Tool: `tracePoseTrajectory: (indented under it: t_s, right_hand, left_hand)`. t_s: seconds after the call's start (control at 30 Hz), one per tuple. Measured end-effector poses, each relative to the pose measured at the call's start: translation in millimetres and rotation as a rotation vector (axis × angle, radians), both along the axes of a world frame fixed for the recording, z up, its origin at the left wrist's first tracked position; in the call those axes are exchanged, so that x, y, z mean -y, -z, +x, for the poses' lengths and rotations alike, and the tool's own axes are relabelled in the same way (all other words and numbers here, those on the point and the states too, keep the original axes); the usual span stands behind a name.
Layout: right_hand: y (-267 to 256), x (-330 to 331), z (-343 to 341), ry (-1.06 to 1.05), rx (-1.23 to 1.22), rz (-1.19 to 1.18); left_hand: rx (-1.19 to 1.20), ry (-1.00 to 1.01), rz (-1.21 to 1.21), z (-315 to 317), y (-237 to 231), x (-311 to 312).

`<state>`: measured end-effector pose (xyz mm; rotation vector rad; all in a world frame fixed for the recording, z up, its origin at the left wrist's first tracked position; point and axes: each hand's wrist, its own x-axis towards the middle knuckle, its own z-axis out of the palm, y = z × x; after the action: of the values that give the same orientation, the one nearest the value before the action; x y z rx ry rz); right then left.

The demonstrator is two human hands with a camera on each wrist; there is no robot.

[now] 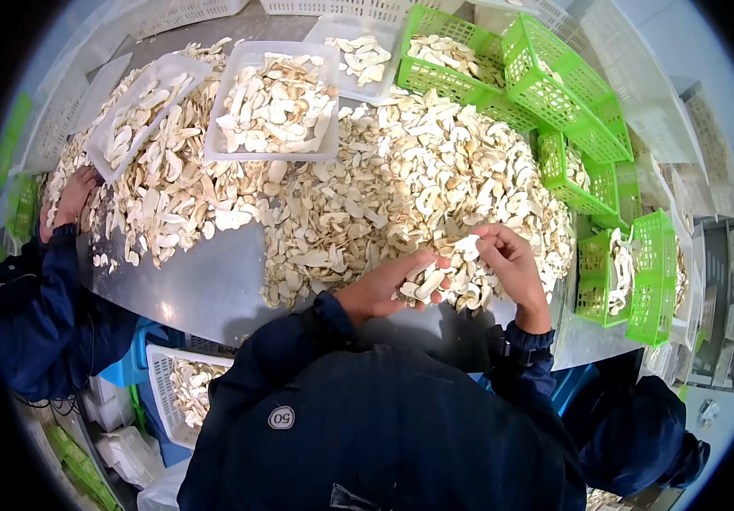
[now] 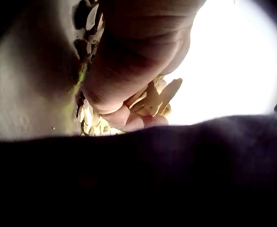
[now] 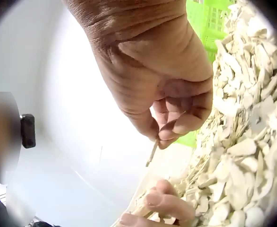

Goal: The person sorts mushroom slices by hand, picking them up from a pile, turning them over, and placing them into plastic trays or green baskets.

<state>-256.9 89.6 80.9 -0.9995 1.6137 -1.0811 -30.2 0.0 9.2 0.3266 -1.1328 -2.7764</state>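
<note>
Just above the near edge of a big heap of pale dried mushroom slices (image 1: 461, 162), my left hand (image 1: 384, 285) holds several mushroom slices (image 1: 422, 283) in its curled, upturned fingers. These held slices (image 2: 157, 97) also stick out past the fingers in the left wrist view. My right hand (image 1: 513, 260) is a little to the right, pinching one mushroom slice (image 1: 467, 247) between thumb and fingertips. In the right wrist view that slice (image 3: 152, 153) appears edge-on below the pinching fingertips, with the left hand's fingers (image 3: 169, 204) beneath it.
Green baskets (image 1: 567, 94) with slices line the right side of the metal table (image 1: 205, 277). A clear plastic tub (image 1: 214, 128) of slices sits on the heap; another tub (image 1: 111, 140) stands left of it. At far left, another person's hand (image 1: 73, 196) reaches the heap.
</note>
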Motion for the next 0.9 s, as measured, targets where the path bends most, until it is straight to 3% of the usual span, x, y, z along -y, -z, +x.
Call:
tracePoseTrajectory:
  t_s: [0.13, 0.17, 0.27, 0.33, 0.47, 0.6, 0.73, 0.77, 0.87, 0.9]
  right_hand:
    - [-5.2, 6.7, 12.8, -0.181, -0.001, 0.001]
    - [-1.0, 12.3, 5.6, -0.154, -0.272, 0.044]
    - [6.5, 44.2, -7.8, 0.008, -0.776, -0.160]
    - [15.8, 60.2, -25.5, -0.027, -1.040, -0.232]
    - [36.9, 74.7, -43.1, -0.052, -1.316, -0.309]
    - [19.6, 67.6, -40.9, -0.083, -1.383, -0.313]
    - [6.5, 54.3, -41.9, -0.057, -1.254, -0.215]
    - [7.0, 52.0, -44.3, -0.059, -1.265, -0.287]
    - [6.7, 42.3, -50.8, -0.039, -1.003, -0.082]
    - [2.3, 39.2, -47.1, -0.023, -0.933, -0.127]
  left_hand:
    - [-0.067, 0.073, 0.297, -6.2, 10.3, 6.7]
    - [-0.013, 0.037, 0.253, -6.5, 9.8, 4.6]
    - [0.083, -0.021, 0.164, -6.4, 4.0, -3.9]
    - [0.061, -0.005, 0.162, -7.3, 6.6, -3.0]
    - [0.040, 0.007, 0.166, -3.4, 3.7, 1.5]
    - [0.004, 0.018, 0.175, -0.4, -0.8, 1.5]
    - [0.007, -0.011, 0.152, -4.6, 9.6, -3.8]
    - [0.005, -0.017, 0.139, -5.1, 13.0, -4.4]
    - [0.014, -0.026, 0.148, -6.7, 18.5, -5.2]
    - [0.018, -0.030, 0.153, -7.0, 18.9, -5.4]
